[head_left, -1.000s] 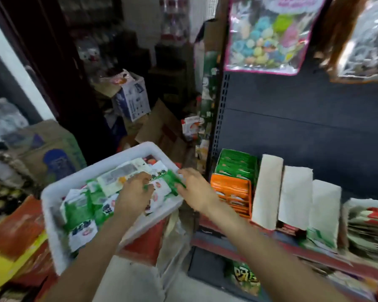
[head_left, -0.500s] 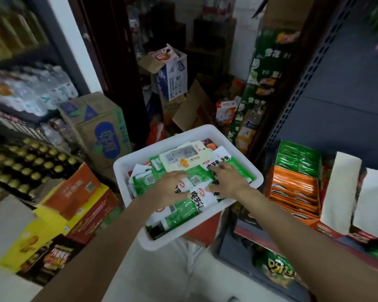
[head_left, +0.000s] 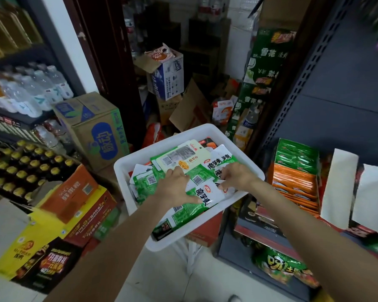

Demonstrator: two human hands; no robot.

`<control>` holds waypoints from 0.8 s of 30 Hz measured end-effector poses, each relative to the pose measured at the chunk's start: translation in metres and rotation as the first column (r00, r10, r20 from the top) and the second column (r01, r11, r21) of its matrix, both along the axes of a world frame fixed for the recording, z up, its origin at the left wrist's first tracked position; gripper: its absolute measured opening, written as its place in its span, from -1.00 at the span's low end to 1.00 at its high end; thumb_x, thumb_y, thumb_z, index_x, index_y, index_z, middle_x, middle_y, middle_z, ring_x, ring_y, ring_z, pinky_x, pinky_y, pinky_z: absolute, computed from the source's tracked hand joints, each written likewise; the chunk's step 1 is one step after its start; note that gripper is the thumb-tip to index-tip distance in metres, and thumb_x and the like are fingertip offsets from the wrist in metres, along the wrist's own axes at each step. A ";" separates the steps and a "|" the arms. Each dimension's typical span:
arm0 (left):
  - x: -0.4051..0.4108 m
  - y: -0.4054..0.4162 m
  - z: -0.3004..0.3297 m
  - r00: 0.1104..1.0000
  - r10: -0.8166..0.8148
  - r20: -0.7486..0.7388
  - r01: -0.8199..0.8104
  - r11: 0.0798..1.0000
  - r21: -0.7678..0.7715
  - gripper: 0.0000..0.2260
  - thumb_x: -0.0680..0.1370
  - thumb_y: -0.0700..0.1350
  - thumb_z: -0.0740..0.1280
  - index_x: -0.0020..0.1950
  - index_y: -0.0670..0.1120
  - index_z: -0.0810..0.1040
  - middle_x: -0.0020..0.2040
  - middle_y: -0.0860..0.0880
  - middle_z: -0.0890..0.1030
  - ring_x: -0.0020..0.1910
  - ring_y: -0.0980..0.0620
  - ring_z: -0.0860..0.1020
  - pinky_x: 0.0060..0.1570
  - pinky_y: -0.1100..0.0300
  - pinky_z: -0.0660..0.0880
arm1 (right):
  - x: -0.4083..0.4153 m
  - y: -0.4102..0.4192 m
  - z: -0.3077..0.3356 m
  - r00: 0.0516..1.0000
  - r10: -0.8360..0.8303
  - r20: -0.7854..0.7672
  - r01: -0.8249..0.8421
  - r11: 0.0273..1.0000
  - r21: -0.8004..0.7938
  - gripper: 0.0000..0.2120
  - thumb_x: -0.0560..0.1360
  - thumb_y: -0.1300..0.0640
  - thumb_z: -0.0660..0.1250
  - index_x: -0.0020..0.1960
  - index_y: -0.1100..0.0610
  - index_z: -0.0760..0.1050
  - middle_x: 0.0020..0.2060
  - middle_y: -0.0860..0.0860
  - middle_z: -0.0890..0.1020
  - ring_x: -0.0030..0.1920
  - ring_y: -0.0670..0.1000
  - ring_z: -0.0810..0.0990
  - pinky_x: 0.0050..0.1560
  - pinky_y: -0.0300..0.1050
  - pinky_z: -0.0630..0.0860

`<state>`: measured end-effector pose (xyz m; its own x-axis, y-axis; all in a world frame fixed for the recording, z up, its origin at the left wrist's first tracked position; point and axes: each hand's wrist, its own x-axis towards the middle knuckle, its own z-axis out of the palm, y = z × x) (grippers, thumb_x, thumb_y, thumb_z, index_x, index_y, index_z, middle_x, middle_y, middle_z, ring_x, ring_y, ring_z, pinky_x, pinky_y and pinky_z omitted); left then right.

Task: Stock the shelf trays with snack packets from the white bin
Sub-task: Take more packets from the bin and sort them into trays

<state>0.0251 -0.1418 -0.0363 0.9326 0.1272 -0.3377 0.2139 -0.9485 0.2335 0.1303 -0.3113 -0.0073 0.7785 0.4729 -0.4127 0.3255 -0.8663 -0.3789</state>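
The white bin [head_left: 162,141] sits in front of me, piled with green-and-white snack packets [head_left: 202,194]. Both hands are inside it. My left hand [head_left: 175,188] lies on the pile with fingers spread and thumb stretched across a packet. Near the bin's right rim, my right hand [head_left: 238,177] pinches the edge of a white packet with curled fingers. To the right, on the shelf, an orange tray [head_left: 292,186] and a green tray [head_left: 297,153] hold rows of packets.
White card dividers [head_left: 338,184] stand right of the trays. Cardboard boxes [head_left: 96,131] and drink cartons [head_left: 70,195] crowd the floor at left, with bottles [head_left: 26,92] on the left shelves. A green snack bag [head_left: 277,267] lies on the lower shelf.
My right hand has moved from the bin's right rim onto the packets. The left hand has slid a little across the pile. My view has swung left and down toward the bin.
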 end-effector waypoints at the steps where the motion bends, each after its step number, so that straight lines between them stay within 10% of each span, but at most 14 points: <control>1: 0.001 -0.001 0.000 1.000 0.024 0.005 -0.024 1.000 -0.014 -0.20 0.39 0.32 0.35 0.48 -0.10 0.25 0.35 -0.07 0.26 0.33 -0.07 0.23 0.29 -0.10 0.33 | 0.001 0.000 -0.001 1.000 -0.001 -0.001 0.001 1.000 0.007 -0.77 0.40 0.15 0.48 0.03 0.20 0.59 -0.13 0.00 0.56 -0.13 -0.04 0.50 -0.35 -0.33 0.33; 9: 0.002 -0.015 -0.003 0.974 0.045 0.222 -0.019 0.993 -0.117 -0.40 0.51 0.15 0.33 0.49 0.03 0.25 0.42 -0.02 0.25 0.41 -0.01 0.18 0.37 0.06 0.15 | -0.004 -0.006 -0.004 0.963 -0.265 -0.049 0.266 0.902 0.340 -0.91 0.50 0.14 0.37 -0.08 0.14 0.49 -0.17 -0.01 0.56 -0.20 -0.03 0.49 -0.50 -0.34 0.32; 16: 0.021 -0.034 -0.002 0.954 -0.034 0.297 0.108 0.966 -0.235 -0.38 0.53 0.19 0.26 0.53 0.08 0.12 0.49 -0.01 0.17 0.46 -0.03 0.11 0.44 0.06 0.10 | 0.003 -0.028 0.002 0.935 -0.336 -0.113 0.350 0.826 0.442 -0.79 0.43 0.26 0.44 0.02 0.07 0.55 0.10 0.08 0.54 0.15 0.14 0.53 0.06 0.05 0.54; 20: 0.033 -0.050 0.008 0.953 -0.181 0.242 0.246 0.929 -0.275 -0.14 0.44 0.26 0.34 0.56 0.10 -0.09 0.56 0.08 -0.08 0.52 0.04 -0.10 0.47 0.05 -0.06 | 0.007 -0.044 0.021 0.871 -0.454 -0.186 0.475 0.686 0.550 -0.86 0.50 0.29 0.35 0.04 0.16 0.49 -0.01 0.20 0.57 -0.15 0.14 0.61 -0.33 -0.09 0.58; 24: 0.049 -0.069 0.025 0.876 -0.116 0.468 0.238 0.948 -0.210 -0.45 0.58 -0.02 0.28 0.53 0.07 0.15 0.36 -0.07 0.27 0.27 -0.07 0.37 0.24 0.00 0.40 | 0.008 -0.061 0.048 0.813 -0.465 -0.350 0.571 0.522 0.634 -0.83 0.52 0.36 0.29 0.11 0.27 0.45 -0.19 0.16 0.53 -0.37 0.04 0.54 -0.46 -0.26 0.56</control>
